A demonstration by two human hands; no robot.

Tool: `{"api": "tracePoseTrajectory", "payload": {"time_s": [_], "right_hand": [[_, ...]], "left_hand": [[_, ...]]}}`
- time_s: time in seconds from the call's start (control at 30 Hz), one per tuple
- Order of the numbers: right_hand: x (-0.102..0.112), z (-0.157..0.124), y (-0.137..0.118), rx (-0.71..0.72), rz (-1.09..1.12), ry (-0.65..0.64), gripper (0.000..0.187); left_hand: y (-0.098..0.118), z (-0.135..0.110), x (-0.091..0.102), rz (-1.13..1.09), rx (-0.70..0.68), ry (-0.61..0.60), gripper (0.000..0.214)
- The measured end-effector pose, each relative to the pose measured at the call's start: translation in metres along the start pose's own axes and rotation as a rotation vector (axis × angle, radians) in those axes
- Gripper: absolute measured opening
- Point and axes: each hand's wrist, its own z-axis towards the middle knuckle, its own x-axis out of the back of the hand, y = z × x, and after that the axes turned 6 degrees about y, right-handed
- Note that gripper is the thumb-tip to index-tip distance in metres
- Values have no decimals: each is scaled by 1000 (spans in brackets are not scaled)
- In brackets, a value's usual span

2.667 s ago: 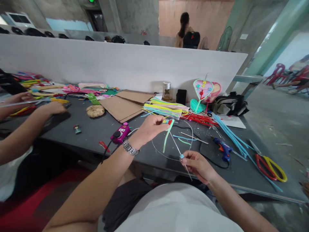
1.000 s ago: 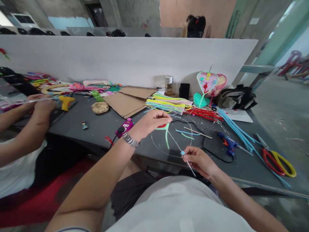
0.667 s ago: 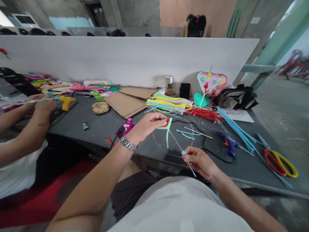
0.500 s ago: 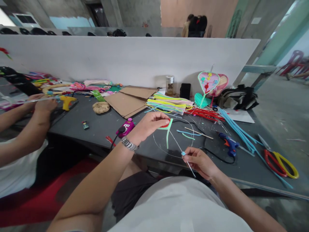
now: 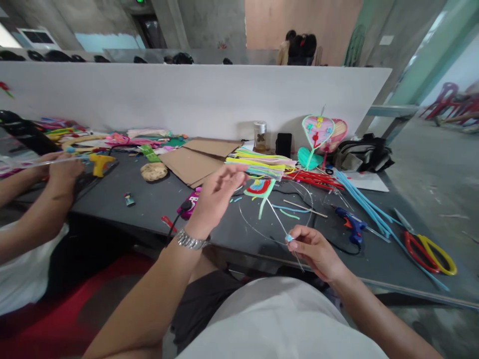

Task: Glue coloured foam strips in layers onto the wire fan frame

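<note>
My right hand (image 5: pixel 313 252) pinches a wire hoop (image 5: pixel 277 217) at a small light-blue knot (image 5: pixel 289 238), where the hoop meets its straight stem. Above the table, a curved pipe-cleaner piece (image 5: pixel 260 187) in red, light green and blue sits within the hoop, one green end hanging down. My left hand (image 5: pixel 217 199), with a metal watch at the wrist, is raised just left of that piece. Its fingers are stretched out and hold nothing. Behind the hoop lie loose blue and green pipe-cleaner bits (image 5: pixel 289 214) and a thin stick (image 5: pixel 305 208).
On the right lie a blue glue gun (image 5: pixel 354 224), scissors (image 5: pixel 430 252) and blue pipe cleaners (image 5: pixel 362 204). Pipe-cleaner bundles (image 5: pixel 262 162), cardboard (image 5: pixel 194 162) and a finished heart-shaped fan (image 5: pixel 318 132) are at the back. A co-worker's hands (image 5: pixel 65 167) are near a yellow glue gun (image 5: pixel 100 164).
My left hand has let go of the pipe-cleaner piece and moved left, its fingers opening out. The piece's coloured curves now show. My right hand keeps its pinch on the hoop.
</note>
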Motion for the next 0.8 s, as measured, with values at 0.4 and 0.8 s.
{"api": "tracePoseTrajectory", "payload": {"time_s": [0.4, 0.8], "right_hand": [[40, 10, -32, 1436, -1480, 271, 21], [51, 65, -26, 1364, -1514, 116, 20]], "left_hand": [[-32, -76, 22, -201, 419, -82, 35], [-60, -117, 26, -135, 785, -140, 22]]}}
